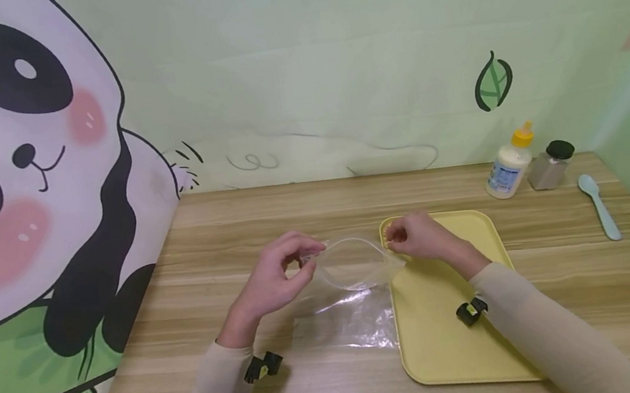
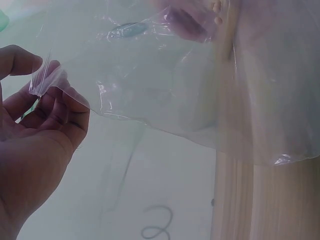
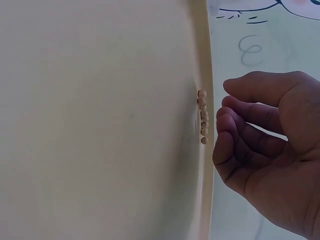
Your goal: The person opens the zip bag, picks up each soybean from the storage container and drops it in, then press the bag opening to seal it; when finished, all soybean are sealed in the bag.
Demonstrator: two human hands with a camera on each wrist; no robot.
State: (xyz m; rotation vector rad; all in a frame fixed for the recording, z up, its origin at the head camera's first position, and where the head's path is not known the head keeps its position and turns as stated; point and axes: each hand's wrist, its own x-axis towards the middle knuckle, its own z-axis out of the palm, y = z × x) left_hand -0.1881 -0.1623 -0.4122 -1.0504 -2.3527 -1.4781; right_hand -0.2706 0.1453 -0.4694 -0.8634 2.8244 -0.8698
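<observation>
The clear bag [image 1: 346, 325] is in front of me on the table [image 1: 234, 220], just beside the yellow tray [image 1: 459, 337]. Its mouth gapes, and its right end pokes out toward my right hand [image 1: 424, 235]. My left hand [image 1: 277, 271] pinches the bag's left corner, with the thin film caught between thumb and fingers. Small round beads [image 3: 204, 117] sit in a row along the tray's edge, close to my right fingers. That thumb and those fingers curl in near each other. I see nothing between them, but a bead is so tiny it could hide there, so I cannot tell.

I think the step now is getting beads while the bag is held open. The next move seems to need a soft, neat pinch from my right hand, and a still left hand so the mouth does not flop.

My left arm reaches up and in, fingers pointing right. My right arm crosses the tray, fingertips pointing left. Farther off, at the right, are a bottle [image 1: 508, 168], a jar [image 1: 550, 167] and a spoon [image 1: 599, 207].
</observation>
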